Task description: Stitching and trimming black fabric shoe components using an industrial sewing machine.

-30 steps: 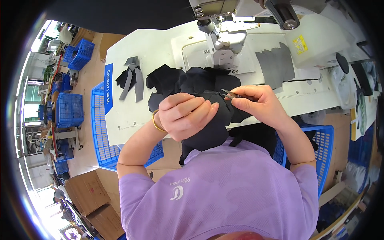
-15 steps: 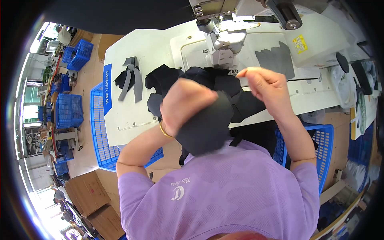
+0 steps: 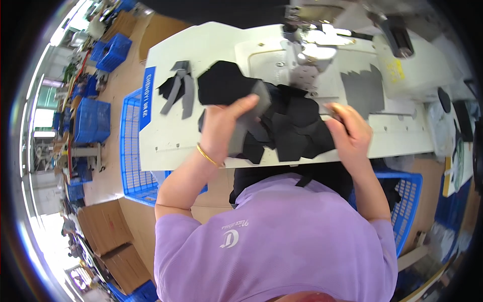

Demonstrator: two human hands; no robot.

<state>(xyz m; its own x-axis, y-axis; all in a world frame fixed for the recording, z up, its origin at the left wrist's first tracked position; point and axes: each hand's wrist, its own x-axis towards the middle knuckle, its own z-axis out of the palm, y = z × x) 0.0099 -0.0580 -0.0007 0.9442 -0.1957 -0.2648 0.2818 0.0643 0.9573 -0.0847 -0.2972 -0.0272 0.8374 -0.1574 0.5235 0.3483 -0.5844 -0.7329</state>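
My left hand (image 3: pixel 224 126), with a yellow bangle at the wrist, pinches a black fabric piece (image 3: pixel 224 83) between thumb and fingers. That piece is raised over the left side of the table, and its greyish edge by the thumb is blurred. Close to the table's front edge, my right hand (image 3: pixel 354 133) is closed with its fingers curled; something small and dark may be in it, but I cannot make it out. Between the hands lie several overlapping black fabric pieces (image 3: pixel 299 128). Behind them stands the sewing machine head (image 3: pixel 309 55), smeared by motion.
Grey and black strips (image 3: pixel 183 93) lie on the white table (image 3: pixel 161 133) at left. A stack of grey pieces (image 3: pixel 363 90) sits right of the machine, before a translucent bin (image 3: pixel 412 65). Blue baskets (image 3: pixel 136 166) stand below the table, and cardboard boxes (image 3: pixel 105 226) at lower left.
My left hand has swung the black piece away from my chest, up and over the table's left side. My right hand has come slightly down and right. The whole view has shifted.
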